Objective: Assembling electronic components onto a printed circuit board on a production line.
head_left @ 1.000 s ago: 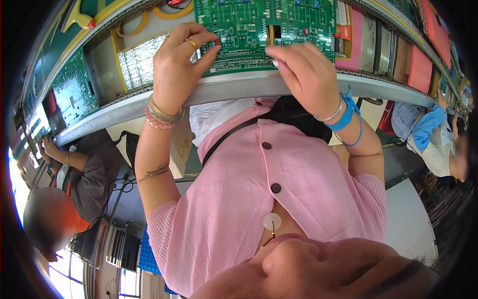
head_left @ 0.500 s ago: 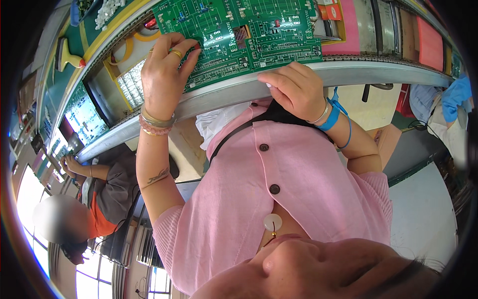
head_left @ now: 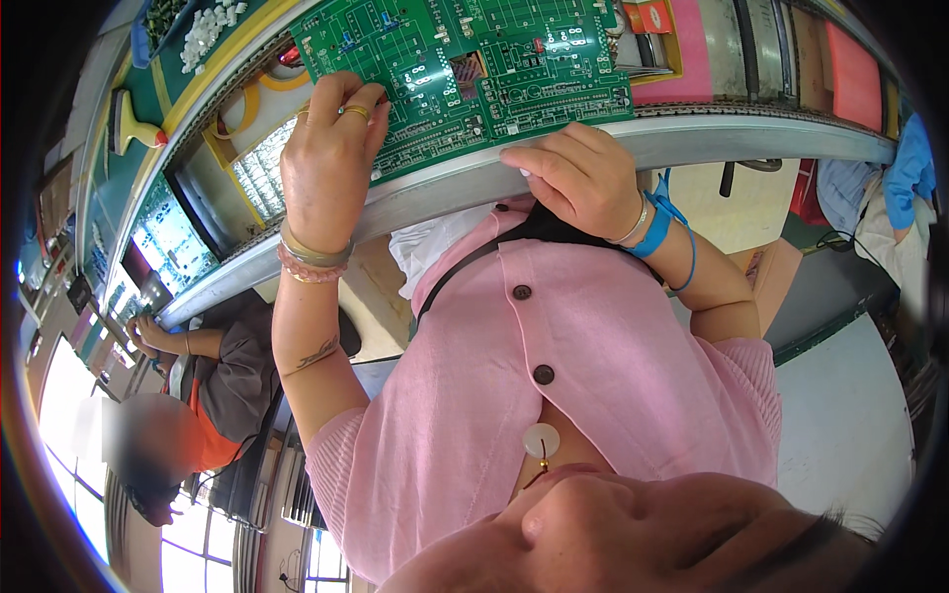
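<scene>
A green circuit board (head_left: 435, 109) lies along the near metal rail (head_left: 455, 170), with small blue and red parts on it and a cut-out near its middle. Over the board's left part, my left hand (head_left: 326, 158) is bent down with its fingertips pinched together; whatever they hold is hidden behind the fingers. My right hand (head_left: 583, 178) rests at the rail by the board's near edge. Its fingers are curled in, thumb close to the forefinger, and I cannot make out anything between them. A blue wrist strap (head_left: 654, 233) is around my right wrist.
Left of the board lie a yellow tape roll (head_left: 237, 107) and a yellow-edged tray (head_left: 229, 163). Farther left are a yellow-and-black tool (head_left: 133, 124) and white parts (head_left: 208, 32). A compartment box (head_left: 676, 49) stands at right. Another person (head_left: 232, 366) works down the line.
The board has shifted slightly left. My left hand's fingers have curled in toward the board's left edge, and the red part seen at its fingertips is now out of sight. My right hand has barely moved.
</scene>
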